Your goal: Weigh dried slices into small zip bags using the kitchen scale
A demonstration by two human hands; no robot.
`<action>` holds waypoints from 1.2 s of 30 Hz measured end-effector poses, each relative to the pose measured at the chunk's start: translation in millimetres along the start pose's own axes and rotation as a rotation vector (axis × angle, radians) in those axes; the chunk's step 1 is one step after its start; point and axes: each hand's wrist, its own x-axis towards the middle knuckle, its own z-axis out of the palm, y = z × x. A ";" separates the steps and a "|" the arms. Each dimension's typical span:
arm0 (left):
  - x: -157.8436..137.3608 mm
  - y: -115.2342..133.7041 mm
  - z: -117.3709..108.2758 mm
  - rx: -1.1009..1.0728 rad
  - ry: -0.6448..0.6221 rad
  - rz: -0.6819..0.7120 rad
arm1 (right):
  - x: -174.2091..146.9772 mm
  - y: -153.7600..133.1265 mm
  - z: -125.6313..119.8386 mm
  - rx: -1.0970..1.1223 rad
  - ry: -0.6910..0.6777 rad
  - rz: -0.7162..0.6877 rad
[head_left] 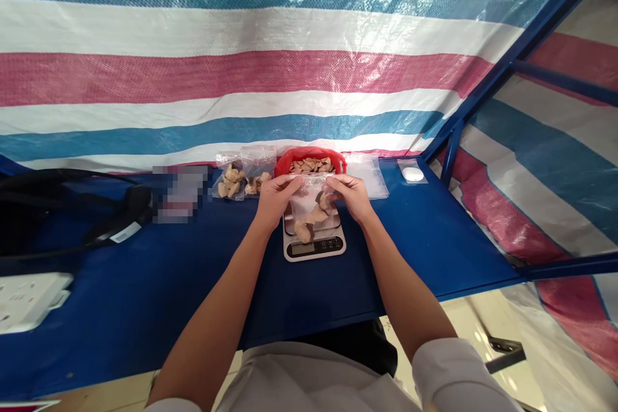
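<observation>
Between my two hands hangs a clear zip bag (315, 215) with several tan, dried mushroom-like pieces in it. My left hand (277, 196) pinches its upper left corner, and my right hand (353, 195) pinches the upper right one. Below the bag is a white kitchen scale (316, 252) with a dark display and button strip; whether the bag touches its plate I cannot tell. Just behind, a red bag or basket (284, 158) holds many more brown pieces. Two filled clear bags, one of them a packed zip bag (230, 181), lie left of my left hand.
Flat clear bags (369, 177) lie right of the red container, and a white oval object (412, 174) sits farther right. At left are a black strapped item (125, 212) and a white power strip (31, 299). Striped sheeting (241, 71) and a blue frame (454, 148) bound the blue table (193, 283).
</observation>
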 end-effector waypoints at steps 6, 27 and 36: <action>-3.6 -4.8 -7.4 -0.046 0.001 -0.043 | -0.6 2.8 0.4 -0.017 0.006 0.018; -8.6 -4.6 -6.7 0.003 0.060 0.017 | -5.3 1.6 0.7 -0.035 0.034 -0.036; -8.6 -3.4 -4.5 0.007 0.050 0.028 | -7.1 2.9 5.9 -0.079 0.013 -0.042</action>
